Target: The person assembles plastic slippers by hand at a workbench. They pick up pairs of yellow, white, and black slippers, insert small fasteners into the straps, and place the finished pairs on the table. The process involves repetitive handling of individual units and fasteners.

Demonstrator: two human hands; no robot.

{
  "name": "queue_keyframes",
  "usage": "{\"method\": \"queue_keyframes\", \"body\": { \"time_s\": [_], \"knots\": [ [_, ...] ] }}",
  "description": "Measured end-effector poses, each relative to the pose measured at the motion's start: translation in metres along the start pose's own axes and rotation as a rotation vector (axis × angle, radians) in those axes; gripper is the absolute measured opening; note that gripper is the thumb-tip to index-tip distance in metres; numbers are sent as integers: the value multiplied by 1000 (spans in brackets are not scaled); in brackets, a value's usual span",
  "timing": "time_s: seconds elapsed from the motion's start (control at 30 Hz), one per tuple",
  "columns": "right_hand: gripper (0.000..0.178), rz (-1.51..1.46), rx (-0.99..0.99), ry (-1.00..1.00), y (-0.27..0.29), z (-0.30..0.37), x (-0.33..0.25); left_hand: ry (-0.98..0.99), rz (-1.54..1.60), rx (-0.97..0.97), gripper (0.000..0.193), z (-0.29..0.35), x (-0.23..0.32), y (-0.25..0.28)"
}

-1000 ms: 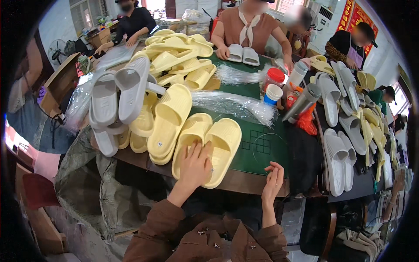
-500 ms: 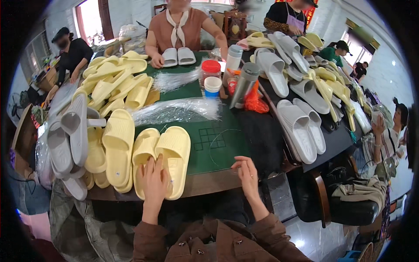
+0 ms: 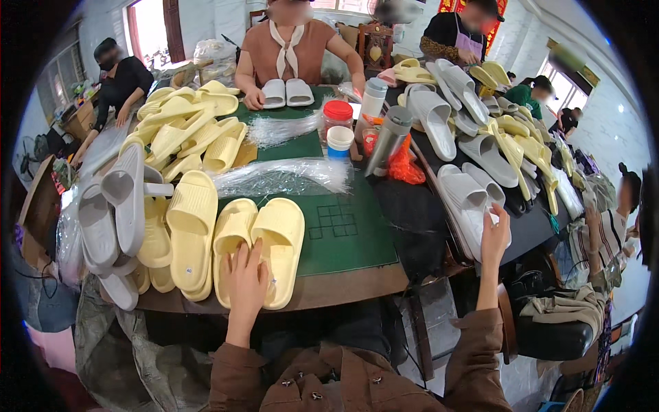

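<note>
My left hand (image 3: pixel 248 276) lies over the near part of a pair of pale yellow slippers, its fingers spread between the left yellow slipper (image 3: pixel 235 226) and the right yellow slipper (image 3: pixel 278 226). The pair stands side by side at the table's near edge, toes away from me. Far to the right, my right hand (image 3: pixel 494 235) is at a pair of light grey slippers, fingers a little apart over the footbed of the left grey slipper (image 3: pixel 461 196). It partly hides the right grey slipper (image 3: pixel 486 184). Nothing shows held in either hand.
Yellow slippers (image 3: pixel 182 134) pile up at the left, beside grey ones (image 3: pixel 123 199). A bundle of clear strands (image 3: pixel 288 176) crosses the green mat (image 3: pixel 343 247). A tumbler (image 3: pixel 391 137), a red-lidded jar (image 3: pixel 337 118) and a black cloth (image 3: pixel 414 223) stand or lie right of it. Several people work around.
My right hand has moved right, from beside the mat to the grey slippers. A thin curved strand on the mat no longer shows there. My left hand stays at the yellow pair.
</note>
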State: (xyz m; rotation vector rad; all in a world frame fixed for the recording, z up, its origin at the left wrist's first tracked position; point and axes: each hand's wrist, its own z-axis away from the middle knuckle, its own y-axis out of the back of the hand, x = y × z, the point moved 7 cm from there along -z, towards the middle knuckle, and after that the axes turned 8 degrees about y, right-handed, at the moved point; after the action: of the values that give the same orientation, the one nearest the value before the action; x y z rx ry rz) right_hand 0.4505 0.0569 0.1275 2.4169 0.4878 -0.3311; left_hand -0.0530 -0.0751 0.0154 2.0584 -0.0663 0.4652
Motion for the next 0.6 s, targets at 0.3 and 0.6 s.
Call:
{"method": "queue_keyframes", "body": {
  "time_s": [0.3,0.6],
  "knots": [
    [59,163,-315,-91,-33,-24,54,5,-9,-10,50,0,1,-1],
    [47,78,-257,-62,-48,-40,65,28,12,-19,49,0,0,-1]
  ]
}}
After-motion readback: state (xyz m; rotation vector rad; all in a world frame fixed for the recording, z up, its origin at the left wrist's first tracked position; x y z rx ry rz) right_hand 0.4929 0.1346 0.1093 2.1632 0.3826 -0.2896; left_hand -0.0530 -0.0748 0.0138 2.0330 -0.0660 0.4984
